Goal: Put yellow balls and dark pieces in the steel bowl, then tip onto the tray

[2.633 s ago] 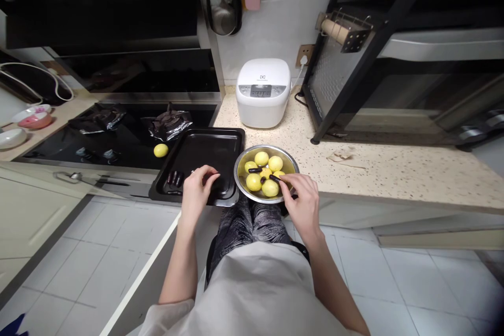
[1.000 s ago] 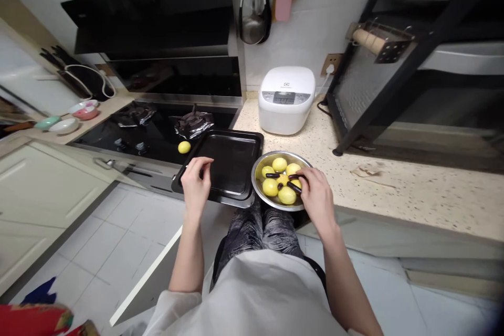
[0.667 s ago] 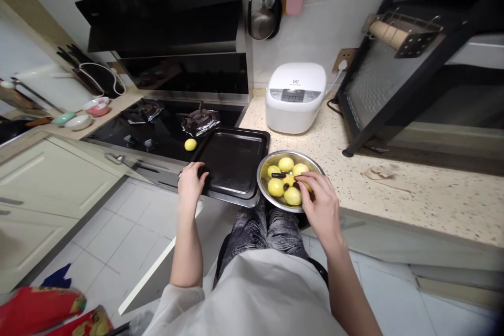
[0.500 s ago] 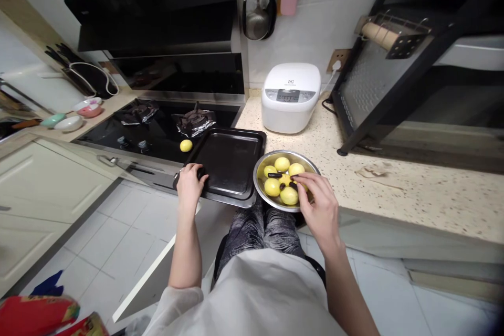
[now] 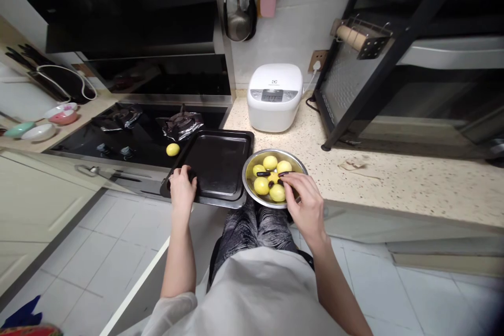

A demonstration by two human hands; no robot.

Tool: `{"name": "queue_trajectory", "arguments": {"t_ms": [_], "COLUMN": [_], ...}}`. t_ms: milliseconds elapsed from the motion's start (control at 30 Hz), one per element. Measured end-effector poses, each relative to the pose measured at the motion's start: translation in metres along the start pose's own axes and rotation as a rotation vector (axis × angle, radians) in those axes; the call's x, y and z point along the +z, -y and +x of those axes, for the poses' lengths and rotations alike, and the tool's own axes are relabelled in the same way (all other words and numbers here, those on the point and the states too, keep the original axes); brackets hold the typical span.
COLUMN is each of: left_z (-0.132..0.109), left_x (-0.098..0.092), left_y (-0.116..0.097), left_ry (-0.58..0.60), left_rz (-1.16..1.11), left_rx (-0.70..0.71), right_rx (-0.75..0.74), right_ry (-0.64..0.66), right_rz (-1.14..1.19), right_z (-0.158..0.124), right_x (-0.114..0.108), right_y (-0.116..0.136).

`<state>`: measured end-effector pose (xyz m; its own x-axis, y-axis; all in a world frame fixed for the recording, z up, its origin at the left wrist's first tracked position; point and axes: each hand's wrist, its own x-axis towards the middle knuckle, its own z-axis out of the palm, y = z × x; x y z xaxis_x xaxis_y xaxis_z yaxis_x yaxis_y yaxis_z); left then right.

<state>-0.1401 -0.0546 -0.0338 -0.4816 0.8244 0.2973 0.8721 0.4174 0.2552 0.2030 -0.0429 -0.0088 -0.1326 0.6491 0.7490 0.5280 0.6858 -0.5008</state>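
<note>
A steel bowl (image 5: 247, 185) holds several yellow round lemon-like pieces (image 5: 261, 186), with several short dark pieces (image 5: 262, 174) among them. My right hand (image 5: 306, 203) reaches over the bowl's right side, thumb and fingertips pinched on a slim dark piece (image 5: 282, 174). A black baking tray (image 5: 216, 163) lies to the left of the bowl, partly on the stove. Curled over the tray's near left corner is my left hand (image 5: 182, 189), closed on its edge; a dark spot shows by the thumb. Another yellow piece (image 5: 172, 149) rests alone on the stove, beyond the tray's left side.
A white rice cooker (image 5: 274, 98) stands behind the bowl. The black gas stove (image 5: 137, 131) extends left, with small bowls (image 5: 39, 132) past it. On the right, a black metal rack (image 5: 338, 89) stands on the speckled counter (image 5: 409, 178). Below, a cabinet door (image 5: 136, 286) hangs open.
The view has shifted, so everything sits further left in the picture. Both hands keep nearly the same places, the left at the tray corner, the right pinching over the bowl.
</note>
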Motion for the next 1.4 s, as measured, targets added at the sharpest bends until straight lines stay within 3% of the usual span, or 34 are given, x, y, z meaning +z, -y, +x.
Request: {"name": "queue_trajectory", "arguments": {"t_ms": [133,333,500,700,833,1000,1167,1400], "left_z": [-0.002,-0.002,0.0,-0.011,-0.04,-0.075,-0.088,-0.089], "left_x": [0.001,0.003,0.002,-0.008,-0.02,-0.024,-0.019,-0.014], "left_y": [-0.002,0.003,-0.003,-0.041,-0.084,-0.126,-0.137,-0.138], "left_ry": [-0.013,0.028,0.043,0.021,0.017,0.071,0.056,0.101], "left_rz": [-0.033,-0.067,-0.229,-0.541,-0.768,-0.903,-0.92,-0.996], "left_rx": [-0.035,0.033,0.08,0.247,0.461,0.591,0.57,0.541], "right_rx": [0.007,0.068,0.072,0.054,0.048,0.156,0.279,0.45], "right_ry": [-0.01,0.006,-0.003,0.007,0.045,0.123,0.124,0.119], "right_rz": [0.006,0.022,0.014,0.026,0.083,0.134,0.244,0.41], "right_z": [0.0,0.001,0.001,0.001,-0.003,-0.009,-0.009,-0.003], "right_x": [-0.001,-0.004,-0.005,-0.002,0.006,0.02,0.025,0.024], "right_y": [0.002,0.007,0.009,0.014,0.021,0.026,0.024,0.026]}}
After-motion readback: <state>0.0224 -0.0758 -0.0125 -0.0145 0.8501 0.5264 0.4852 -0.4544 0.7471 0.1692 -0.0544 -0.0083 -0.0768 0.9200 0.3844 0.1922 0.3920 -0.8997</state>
